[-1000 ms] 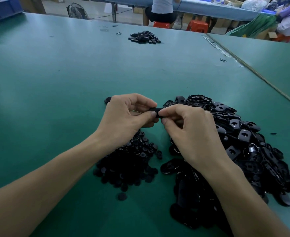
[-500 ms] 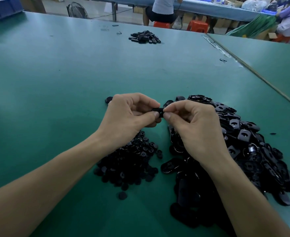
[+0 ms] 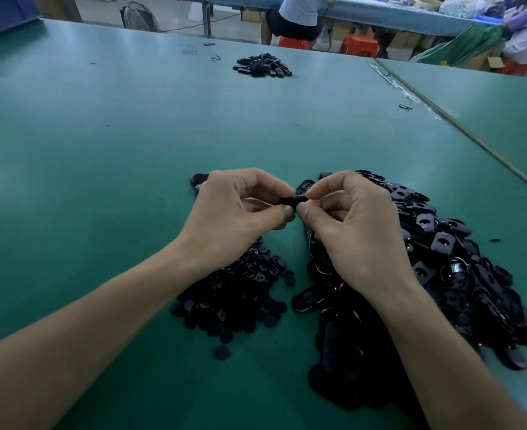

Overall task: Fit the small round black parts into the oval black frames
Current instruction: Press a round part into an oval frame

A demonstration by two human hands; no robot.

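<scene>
You are pinching a frame point(image 3: 293, 200) between your left hand point(image 3: 237, 212) and right hand point(image 3: 358, 234), fingers point(image 3: 268, 182) curled tight on its ends, above the counter point(image 3: 131, 181), at 12 o'clock from the parts point(image 3: 234, 296). Be squeezing evenly and holding it level; any part inside is hidden.

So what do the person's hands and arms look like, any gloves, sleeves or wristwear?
Both the left hand and right hand are bare: no gloves, rings, watch or wristband visible. The forearms are uncovered to the frame's edge; no sleeve shows.
</scene>
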